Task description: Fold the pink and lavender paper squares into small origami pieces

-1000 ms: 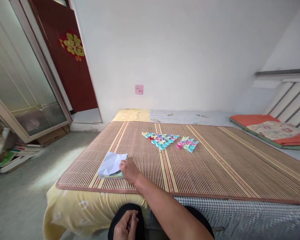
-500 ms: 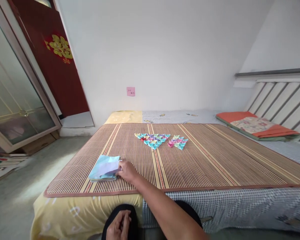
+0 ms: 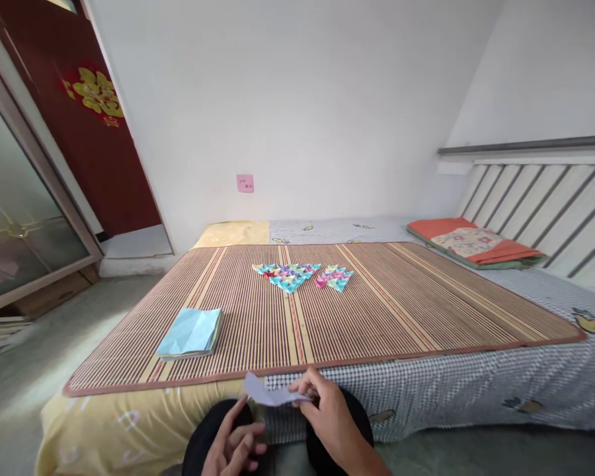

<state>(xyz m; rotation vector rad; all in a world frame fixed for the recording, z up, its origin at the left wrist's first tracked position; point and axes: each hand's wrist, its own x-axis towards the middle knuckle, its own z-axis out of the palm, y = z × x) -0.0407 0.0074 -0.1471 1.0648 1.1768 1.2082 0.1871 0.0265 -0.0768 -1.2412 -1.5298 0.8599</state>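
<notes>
1. My right hand point(image 3: 330, 410) pinches the right end of a pale purple sheet point(image 3: 260, 391), thumb and fingers closed on it, above the near side of the bed, just off the front edge of the striped mat point(image 3: 248, 337).
2. My left hand point(image 3: 223, 446) is loose, fingers spread, index tip right by the sheet's left end; I cannot tell if it touches.
3. I expect almost no weight: thin paper, soft enough to bend, and it curves upward at its free end (one careless squeeze would crease it).
4. Best hold is a light pinch at a corner or edge, the other end backed by my left fingertips.
5. My dark-clad knees sit below on either side, so low room is tight; above the mat there is more.
6. The stack of paper point(image 3: 191, 332) lies ahead to my left, and the folded paper pieces point(image 3: 287, 276) sit farther off, well apart from both hands.
</notes>
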